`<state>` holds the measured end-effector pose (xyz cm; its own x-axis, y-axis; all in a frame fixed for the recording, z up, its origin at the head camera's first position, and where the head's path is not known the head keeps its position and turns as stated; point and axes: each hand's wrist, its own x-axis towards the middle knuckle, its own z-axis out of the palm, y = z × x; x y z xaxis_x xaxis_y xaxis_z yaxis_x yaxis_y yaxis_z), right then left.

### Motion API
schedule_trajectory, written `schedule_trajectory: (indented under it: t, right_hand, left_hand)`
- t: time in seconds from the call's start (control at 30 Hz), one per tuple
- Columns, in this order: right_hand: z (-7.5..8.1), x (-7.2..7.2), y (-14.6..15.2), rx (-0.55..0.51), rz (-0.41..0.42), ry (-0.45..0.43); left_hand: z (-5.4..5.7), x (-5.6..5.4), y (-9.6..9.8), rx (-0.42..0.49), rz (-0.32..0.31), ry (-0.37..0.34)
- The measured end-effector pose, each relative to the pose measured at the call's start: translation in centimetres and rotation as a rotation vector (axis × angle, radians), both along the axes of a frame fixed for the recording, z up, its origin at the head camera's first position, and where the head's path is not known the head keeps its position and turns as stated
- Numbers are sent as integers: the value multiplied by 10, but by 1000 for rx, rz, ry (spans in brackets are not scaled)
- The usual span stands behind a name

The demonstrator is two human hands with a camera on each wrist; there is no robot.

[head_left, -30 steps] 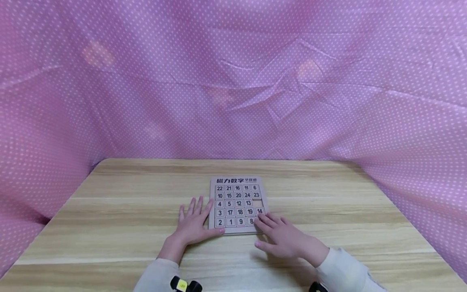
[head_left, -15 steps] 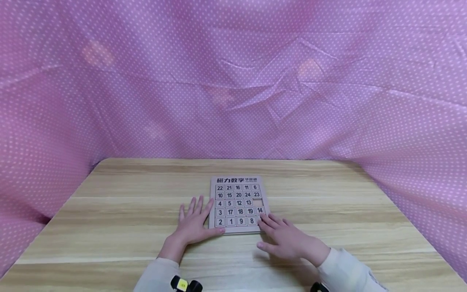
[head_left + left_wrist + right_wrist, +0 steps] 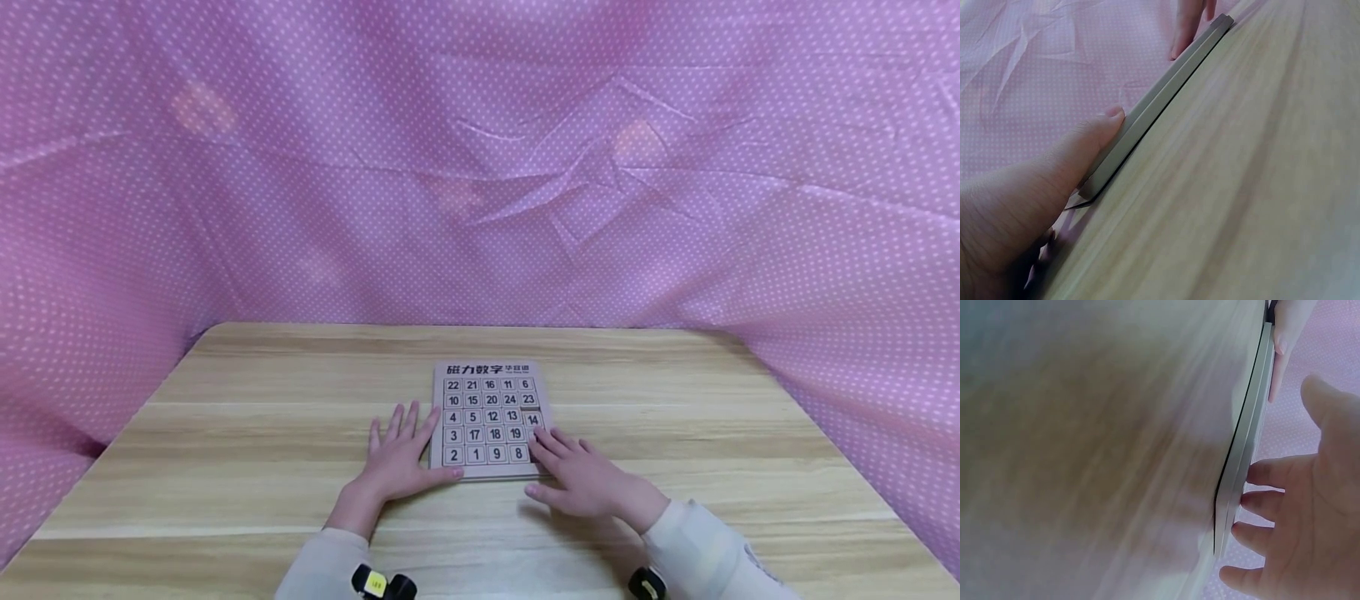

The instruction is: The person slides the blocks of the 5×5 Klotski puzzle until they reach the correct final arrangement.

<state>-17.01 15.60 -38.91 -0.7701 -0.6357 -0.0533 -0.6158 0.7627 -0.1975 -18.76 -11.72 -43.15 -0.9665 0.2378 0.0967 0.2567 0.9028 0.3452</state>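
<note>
A flat sliding number puzzle (image 3: 495,472) lies on the table, its pale frame holding rows of square numbered tiles. My left hand (image 3: 396,468) is spread at its left side, with the thumb on the near left corner and a fingertip at the left edge. Over the lower right column, my right hand (image 3: 583,482) reaches in with extended fingers touching the tiles. Tile 14 (image 3: 533,419) sits just beyond those fingertips, beneath tile 23 (image 3: 528,399). The fingers cover part of the column's lower end. In the right wrist view, the fingertips (image 3: 1244,534) meet the puzzle's upper face.
A wood-grain table (image 3: 285,383) surrounds the puzzle. Pink dotted cloth (image 3: 480,183) hangs behind it and along both sides. Each sleeve has a dark wrist camera, such as the left wrist camera (image 3: 384,582).
Tile 14 has slid away from me into the gap below tile 23, with my right fingers following it. My left hand has stayed in place.
</note>
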Motion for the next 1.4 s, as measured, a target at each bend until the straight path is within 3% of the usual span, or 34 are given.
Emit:
schedule_trajectory:
  t: [0.7, 1.4]
  right_hand:
    - [2, -3, -5, -1, -5, 33]
    - [1, -1, -69, 80, 143, 39]
  left_hand:
    - [1, 1, 1, -1, -3, -17]
    - [2, 0, -2, -7, -11, -1]
